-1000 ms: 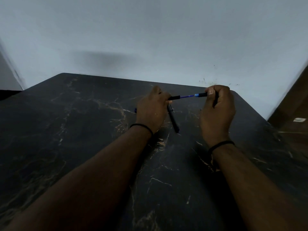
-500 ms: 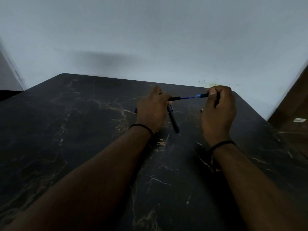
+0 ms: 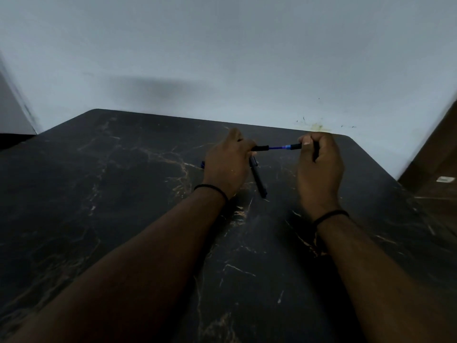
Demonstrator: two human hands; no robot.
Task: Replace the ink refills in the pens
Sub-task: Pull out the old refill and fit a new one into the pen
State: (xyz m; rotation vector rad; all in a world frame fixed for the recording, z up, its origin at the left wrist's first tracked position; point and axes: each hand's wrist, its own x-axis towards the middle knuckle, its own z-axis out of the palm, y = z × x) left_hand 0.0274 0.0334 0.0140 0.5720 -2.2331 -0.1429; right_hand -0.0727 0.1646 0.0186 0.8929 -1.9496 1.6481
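Over the far part of the black marble table (image 3: 123, 206), my left hand (image 3: 226, 167) grips a black pen barrel (image 3: 261, 148). My right hand (image 3: 319, 164) pinches the black tip section (image 3: 295, 146). A thin blue ink refill (image 3: 278, 147) shows in the gap between the two black parts, held level. A second black pen (image 3: 258, 178) sticks out below my left hand, pointing toward me; whether that hand holds it or it lies on the table I cannot tell. A small blue end (image 3: 202, 164) peeks out left of my left hand.
A pale wall (image 3: 222, 58) rises right behind the table's far edge, with a yellowish stain (image 3: 319, 126) near the right corner. At the right, beyond the rounded table corner, a brown wooden surface (image 3: 435, 169) carries a small white label (image 3: 445, 179).
The hands stay almost in place. The gap showing the blue refill between barrel and tip section looks a little shorter than a second ago.
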